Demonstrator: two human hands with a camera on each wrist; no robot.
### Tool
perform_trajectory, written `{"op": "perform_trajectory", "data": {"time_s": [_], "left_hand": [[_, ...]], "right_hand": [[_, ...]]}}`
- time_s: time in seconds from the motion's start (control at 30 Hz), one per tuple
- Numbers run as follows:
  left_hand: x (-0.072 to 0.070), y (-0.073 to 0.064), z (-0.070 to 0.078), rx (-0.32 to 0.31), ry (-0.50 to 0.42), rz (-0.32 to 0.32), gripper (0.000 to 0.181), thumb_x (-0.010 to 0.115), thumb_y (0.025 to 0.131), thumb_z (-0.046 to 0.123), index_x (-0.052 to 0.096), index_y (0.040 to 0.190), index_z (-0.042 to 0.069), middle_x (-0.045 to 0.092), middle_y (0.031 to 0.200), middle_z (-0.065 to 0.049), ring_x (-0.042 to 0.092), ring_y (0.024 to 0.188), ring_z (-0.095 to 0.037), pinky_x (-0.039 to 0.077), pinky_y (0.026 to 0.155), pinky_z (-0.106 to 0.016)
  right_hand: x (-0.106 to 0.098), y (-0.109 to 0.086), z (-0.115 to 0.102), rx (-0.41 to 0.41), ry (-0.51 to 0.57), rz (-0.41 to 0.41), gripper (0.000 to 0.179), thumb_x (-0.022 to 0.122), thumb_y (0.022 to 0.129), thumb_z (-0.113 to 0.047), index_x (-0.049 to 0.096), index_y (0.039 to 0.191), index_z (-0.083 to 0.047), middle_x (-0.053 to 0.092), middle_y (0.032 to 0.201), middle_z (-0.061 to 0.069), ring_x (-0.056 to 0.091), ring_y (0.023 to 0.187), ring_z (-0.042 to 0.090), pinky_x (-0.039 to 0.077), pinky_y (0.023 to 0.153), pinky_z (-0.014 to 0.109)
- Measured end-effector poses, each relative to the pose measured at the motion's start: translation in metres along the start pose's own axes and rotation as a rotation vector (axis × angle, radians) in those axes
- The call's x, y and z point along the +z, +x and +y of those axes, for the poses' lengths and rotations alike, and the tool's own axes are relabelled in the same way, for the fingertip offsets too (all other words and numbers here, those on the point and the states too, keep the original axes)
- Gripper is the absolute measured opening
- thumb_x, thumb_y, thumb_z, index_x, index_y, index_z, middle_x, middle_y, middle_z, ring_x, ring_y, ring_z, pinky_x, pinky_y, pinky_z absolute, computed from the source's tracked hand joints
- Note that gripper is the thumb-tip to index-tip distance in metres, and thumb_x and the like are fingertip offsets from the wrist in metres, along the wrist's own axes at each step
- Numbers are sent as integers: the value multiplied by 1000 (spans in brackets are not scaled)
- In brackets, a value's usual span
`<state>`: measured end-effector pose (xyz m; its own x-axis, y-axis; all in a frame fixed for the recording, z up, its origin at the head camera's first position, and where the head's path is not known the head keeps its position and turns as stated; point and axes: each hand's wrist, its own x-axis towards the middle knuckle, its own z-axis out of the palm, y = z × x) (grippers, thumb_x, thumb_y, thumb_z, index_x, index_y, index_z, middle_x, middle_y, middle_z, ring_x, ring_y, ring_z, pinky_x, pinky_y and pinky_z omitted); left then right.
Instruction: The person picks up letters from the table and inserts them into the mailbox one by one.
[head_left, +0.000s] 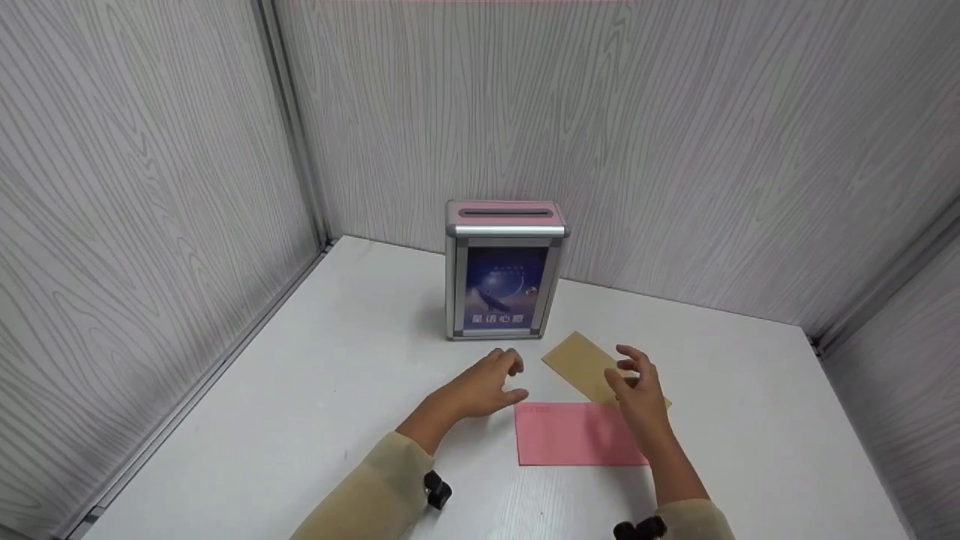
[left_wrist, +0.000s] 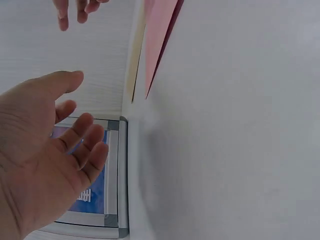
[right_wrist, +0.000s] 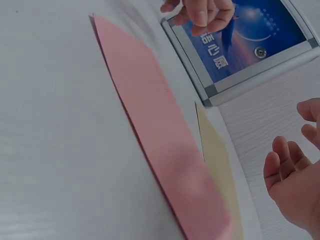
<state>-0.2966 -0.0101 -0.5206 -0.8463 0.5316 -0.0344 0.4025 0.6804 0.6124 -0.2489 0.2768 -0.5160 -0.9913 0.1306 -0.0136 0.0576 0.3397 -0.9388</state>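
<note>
A pink envelope (head_left: 566,435) lies flat on the white table, its long side roughly level in the head view. Behind it, a tan envelope (head_left: 581,364) lies at a slant, one corner overlapped by the pink one. My left hand (head_left: 486,384) hovers left of the pink envelope, fingers loosely curved and nothing between them. Over the right part of both envelopes is my right hand (head_left: 639,394), its fingers loosely bent and holding nothing. Past the hands stands an upright suggestion box (head_left: 504,289) with a silver frame, a blue poster front and a slot in its pink top.
Grey wood-grain panels enclose the white table (head_left: 315,360) at the back and both sides. The box stands near the back panel (head_left: 480,112). A small round lock (right_wrist: 260,52) sits on the box's front.
</note>
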Motion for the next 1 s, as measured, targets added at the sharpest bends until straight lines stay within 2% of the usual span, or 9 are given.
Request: {"op": "perform_trajectory", "data": {"time_s": [0.17, 0.23, 0.37, 0.5, 0.6, 0.77, 1.0], "left_hand": [[4, -3, -4, -5, -11, -109, 50, 69, 94, 44, 53, 132, 16, 56, 126, -1, 58, 113, -15, 51, 98, -34], [4, -4, -5, -9, -2, -142, 50, 71, 93, 42, 54, 132, 17, 58, 125, -2, 58, 114, -15, 50, 100, -34], [7, -6, -8, -31, -18, -180, 51, 74, 91, 39, 55, 132, 15, 61, 122, -4, 58, 112, -15, 48, 102, -35], [11, -6, -12, -49, -47, -175, 52, 77, 88, 39, 57, 129, 14, 61, 121, -4, 56, 110, -14, 48, 103, -35], [14, -7, -15, -55, -36, -172, 52, 79, 86, 41, 58, 127, 16, 59, 121, -1, 53, 110, -12, 47, 104, -35], [19, -9, -17, -59, -51, -164, 51, 80, 85, 41, 59, 126, 19, 58, 122, 1, 51, 114, -13, 44, 107, -36], [25, -9, -15, -76, -90, -118, 50, 81, 83, 41, 61, 122, 17, 59, 118, 0, 50, 110, -13, 44, 103, -35]], "right_hand": [[-17, -13, 24, 45, -33, 11, 57, 62, 99, -40, 37, 149, -29, 36, 149, 12, 47, 123, 25, 49, 95, 37], [-26, -16, 34, 62, -5, 16, 60, 64, 98, -37, 37, 150, -25, 34, 149, 14, 48, 121, 25, 52, 92, 35], [-46, -23, 52, 116, -26, 35, 63, 66, 98, -33, 36, 151, -20, 33, 148, 15, 49, 120, 26, 55, 85, 30], [-62, -29, 66, 176, -152, 4, 66, 68, 96, -36, 38, 151, -15, 36, 147, 18, 48, 126, 32, 50, 85, 28], [-69, -34, 72, 190, -243, -26, 68, 71, 93, -38, 42, 149, -12, 43, 141, 19, 47, 128, 34, 46, 87, 29], [-72, -41, 75, 212, -335, -66, 66, 78, 87, -39, 54, 141, -9, 53, 129, 15, 48, 116, 27, 44, 87, 30], [-68, -41, 73, 203, -404, -120, 64, 87, 76, -39, 61, 124, -6, 45, 121, 14, 41, 109, 26, 41, 88, 35]]}}
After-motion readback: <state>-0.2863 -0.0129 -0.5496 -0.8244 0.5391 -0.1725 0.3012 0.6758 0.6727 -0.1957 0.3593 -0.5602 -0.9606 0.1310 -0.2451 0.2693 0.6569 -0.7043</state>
